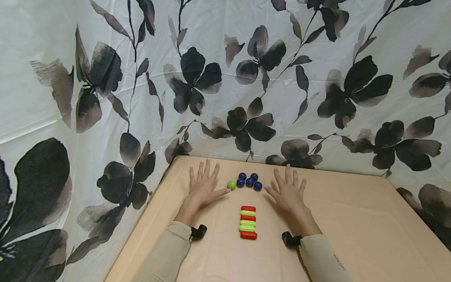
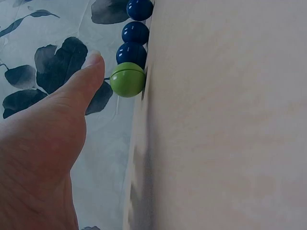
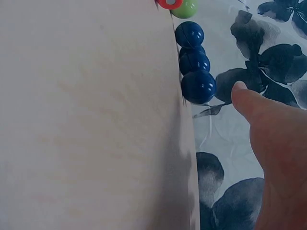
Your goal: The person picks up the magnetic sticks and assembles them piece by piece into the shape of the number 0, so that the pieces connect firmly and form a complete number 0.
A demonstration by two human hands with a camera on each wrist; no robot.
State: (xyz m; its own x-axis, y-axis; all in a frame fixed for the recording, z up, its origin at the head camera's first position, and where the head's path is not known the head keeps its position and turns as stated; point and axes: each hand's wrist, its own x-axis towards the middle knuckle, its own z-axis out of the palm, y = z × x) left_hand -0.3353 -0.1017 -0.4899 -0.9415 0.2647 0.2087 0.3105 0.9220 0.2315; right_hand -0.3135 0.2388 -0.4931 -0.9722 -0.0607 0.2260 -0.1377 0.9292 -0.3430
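Observation:
My left hand [image 1: 202,188] is spread flat, fingers apart, at the left of a small group of balls. Its thumb points toward a light green ball [image 1: 231,185] with a seam round it; whether they touch, I cannot tell. Several glossy dark blue balls [image 1: 249,182] sit close together right of the green one. On their other side my right hand [image 1: 289,191] is likewise spread, its thumb near the rightmost blue ball [image 3: 198,87]. Neither hand holds anything. Between the forearms, short red and yellow-green rounded bars [image 1: 248,222] lie side by side in a column.
A light wood-coloured table [image 1: 352,223] lies under everything, its far edge just beyond the fingertips. Behind and to the left hangs a white cloth [image 1: 204,23] with dark flowers. Each wrist wears a small black camera, one on the left [image 1: 199,232], one on the right [image 1: 290,239].

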